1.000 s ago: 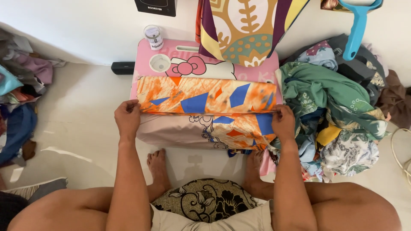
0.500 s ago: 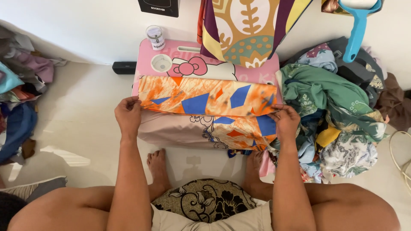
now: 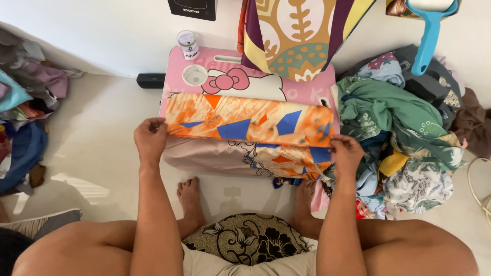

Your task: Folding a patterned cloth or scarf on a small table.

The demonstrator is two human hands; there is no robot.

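Pinching one orange-blue cloth [image 3: 250, 120]: left hand [image 3: 150, 139], right hand [image 3: 347, 153], fingers closed on edges.

orange cloth [image 3: 250, 118] fold drawn slightly nearer

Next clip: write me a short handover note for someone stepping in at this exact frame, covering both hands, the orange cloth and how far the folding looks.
Left hand: pinching the left end of the orange and blue patterned cloth.
Right hand: pinching its right end, beside the heap of mixed clothes.
Where: the cloth lies across the small pink lap table, with one layer folded over and a paler layer hanging off the near edge.
Done: apparently one lengthwise fold, held at both ends.
Left: the cloth is a long band, so likely more folds before it is compact.
A small jar stands at the table's far left corner.
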